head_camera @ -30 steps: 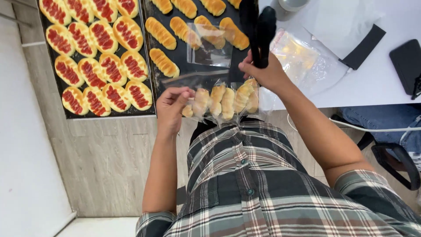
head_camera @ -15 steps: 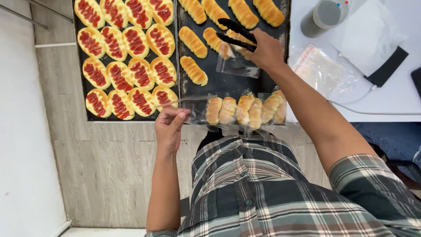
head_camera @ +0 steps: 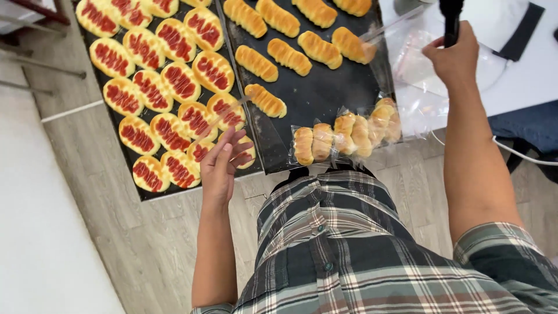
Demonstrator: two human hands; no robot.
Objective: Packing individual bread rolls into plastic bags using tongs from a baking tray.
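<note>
My left hand (head_camera: 222,164) hovers over the near edge of the left tray, fingers pinching a thin clear plastic bag (head_camera: 224,118) that is hard to make out. Over the white table my right hand (head_camera: 455,57) grips black tongs (head_camera: 450,16) whose tips run out of view at the top. Golden bread rolls (head_camera: 273,61) lie on the dark right tray (head_camera: 325,96). A row of bagged rolls (head_camera: 346,135) rests on that tray's near edge, apart from both hands.
The left tray (head_camera: 125,186) holds several oval buns with red topping (head_camera: 168,87). Clear bags (head_camera: 424,70) lie piled on the white table (head_camera: 523,81), next to a black flat item (head_camera: 520,38). Wooden floor lies below, and a cable (head_camera: 523,154) hangs at right.
My left hand let go of the bagged rolls and moved left to the red-topped buns. My right hand carried the tongs from the roll tray to the right, over the white table.
</note>
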